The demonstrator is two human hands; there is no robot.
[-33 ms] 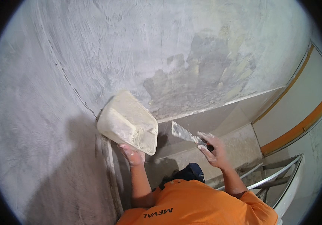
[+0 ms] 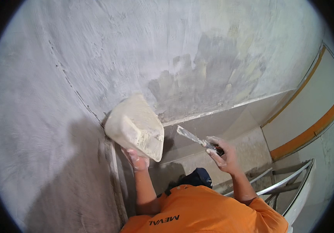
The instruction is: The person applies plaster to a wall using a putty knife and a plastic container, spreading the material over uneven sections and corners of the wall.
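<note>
My left hand point(image 2: 136, 160) is closed on the lower edge of a whitish plastic tub point(image 2: 126, 126). The tub is tilted, and cream-coloured filler coats its inner walls and rim. To the right of it, my right hand point(image 2: 225, 156) grips the dark handle of a putty knife point(image 2: 191, 136). The knife's flat metal blade, smeared with filler, points up and left toward the tub, a gap apart from it. Both hands have white filler on the fingers. Ahead is a plastered wall point(image 2: 108, 50) with a darker grey patch point(image 2: 209, 73).
Another plastered wall point(image 2: 38, 147) stands close on the left and meets the far one at a rough corner seam. A grey ledge point(image 2: 205, 128) runs along the far wall's base. At right are a metal ladder-like frame point(image 2: 285, 182) and a white panel with orange trim point(image 2: 306, 136).
The tub has tipped a little and shifted slightly to the right in my left hand. The putty knife has turned so that its blade shows narrower.
</note>
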